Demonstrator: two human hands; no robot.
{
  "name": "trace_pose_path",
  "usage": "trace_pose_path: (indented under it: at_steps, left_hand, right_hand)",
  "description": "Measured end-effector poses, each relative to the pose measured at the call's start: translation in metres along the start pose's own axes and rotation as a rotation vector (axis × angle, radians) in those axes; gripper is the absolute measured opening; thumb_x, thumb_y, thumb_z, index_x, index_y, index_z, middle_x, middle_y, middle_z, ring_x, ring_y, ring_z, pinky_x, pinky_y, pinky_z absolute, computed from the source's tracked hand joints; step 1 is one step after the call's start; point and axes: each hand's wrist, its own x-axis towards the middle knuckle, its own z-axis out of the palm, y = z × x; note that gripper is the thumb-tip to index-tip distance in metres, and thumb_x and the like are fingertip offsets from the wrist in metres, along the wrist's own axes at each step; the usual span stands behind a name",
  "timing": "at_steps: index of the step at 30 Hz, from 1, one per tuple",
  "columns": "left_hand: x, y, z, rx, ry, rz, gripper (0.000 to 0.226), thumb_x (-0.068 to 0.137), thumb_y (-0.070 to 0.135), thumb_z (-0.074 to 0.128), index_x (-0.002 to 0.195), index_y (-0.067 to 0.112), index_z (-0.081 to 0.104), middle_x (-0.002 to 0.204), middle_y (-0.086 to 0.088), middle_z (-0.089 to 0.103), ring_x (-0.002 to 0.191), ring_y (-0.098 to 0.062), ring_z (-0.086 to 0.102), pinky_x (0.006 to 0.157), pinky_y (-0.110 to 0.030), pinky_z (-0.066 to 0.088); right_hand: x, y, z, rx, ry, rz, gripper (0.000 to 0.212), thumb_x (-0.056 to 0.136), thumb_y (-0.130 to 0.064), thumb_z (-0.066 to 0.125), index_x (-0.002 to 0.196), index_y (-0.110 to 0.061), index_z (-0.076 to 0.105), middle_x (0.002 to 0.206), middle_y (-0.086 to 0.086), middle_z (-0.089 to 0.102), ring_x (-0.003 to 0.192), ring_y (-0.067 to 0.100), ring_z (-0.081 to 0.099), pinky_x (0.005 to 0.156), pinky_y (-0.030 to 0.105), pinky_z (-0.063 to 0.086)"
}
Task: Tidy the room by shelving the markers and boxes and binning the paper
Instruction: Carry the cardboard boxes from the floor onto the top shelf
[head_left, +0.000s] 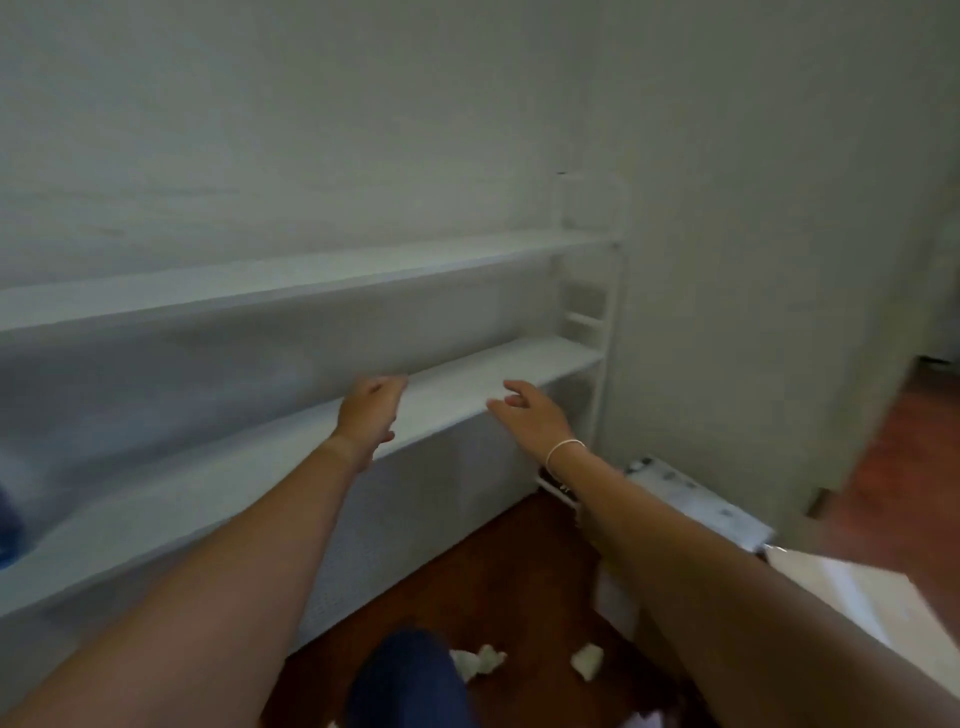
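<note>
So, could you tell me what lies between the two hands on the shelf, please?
In the head view, only bare white shelf board shows between the left hand and the right hand; both hands are empty.

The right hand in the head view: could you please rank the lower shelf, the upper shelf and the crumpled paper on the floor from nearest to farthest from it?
From the right hand:
1. Lower shelf, directly under and ahead of the fingers.
2. Upper shelf, one level above, against the wall.
3. Crumpled paper, down on the floor near the person's knee.
</note>
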Motion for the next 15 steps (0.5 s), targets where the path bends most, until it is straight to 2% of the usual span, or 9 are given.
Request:
trace_pose_path:
  at_steps: [3,6,10,13,15]
  left_hand:
    - [-0.016,0.009,0.077,0.040,-0.171,0.038,0.017,0.095,0.034,0.049,0.080,0.027,0.052,0.102,-0.005,0.053,0.095,-0.024,0.051,0.085,-0.039,0.048]
    - [-0.038,0.013,0.150,0.070,-0.322,0.074,0.024,0.097,0.035,0.046,0.075,0.027,0.048,0.093,-0.004,0.050,0.093,-0.022,0.048,0.078,-0.033,0.042]
    - [-0.076,0.011,0.239,0.079,-0.472,0.082,0.015,0.097,0.035,0.049,0.102,0.022,0.054,0.103,-0.004,0.054,0.093,-0.021,0.051,0.081,-0.033,0.042]
    - [-0.105,0.005,0.290,0.116,-0.588,0.078,0.020,0.096,0.036,0.050,0.106,0.019,0.056,0.087,0.001,0.053,0.075,-0.015,0.048,0.069,-0.030,0.043]
    - [-0.126,0.001,0.323,0.145,-0.662,0.081,0.019,0.096,0.035,0.050,0.105,0.019,0.055,0.084,0.005,0.051,0.080,-0.016,0.049,0.068,-0.029,0.044]
  right_hand:
    - [-0.025,0.038,-0.077,-0.007,0.169,0.071,0.055,0.087,-0.034,0.060,0.137,-0.015,0.045,0.126,0.007,0.058,0.113,0.023,0.057,0.098,0.034,0.046]
    - [-0.062,0.074,-0.142,0.000,0.290,0.153,0.055,0.089,-0.035,0.058,0.137,-0.014,0.043,0.129,0.009,0.056,0.113,0.025,0.057,0.092,0.033,0.048]
    - [-0.116,0.117,-0.216,-0.013,0.471,0.254,0.056,0.085,-0.036,0.062,0.134,-0.014,0.047,0.121,0.006,0.058,0.100,0.018,0.057,0.089,0.035,0.049]
    - [-0.154,0.143,-0.258,-0.027,0.588,0.323,0.054,0.084,-0.034,0.064,0.131,-0.012,0.050,0.120,0.009,0.059,0.102,0.020,0.058,0.092,0.035,0.047]
    - [-0.179,0.161,-0.286,-0.035,0.662,0.361,0.052,0.084,-0.033,0.063,0.130,-0.012,0.051,0.124,0.012,0.060,0.108,0.024,0.058,0.095,0.036,0.047]
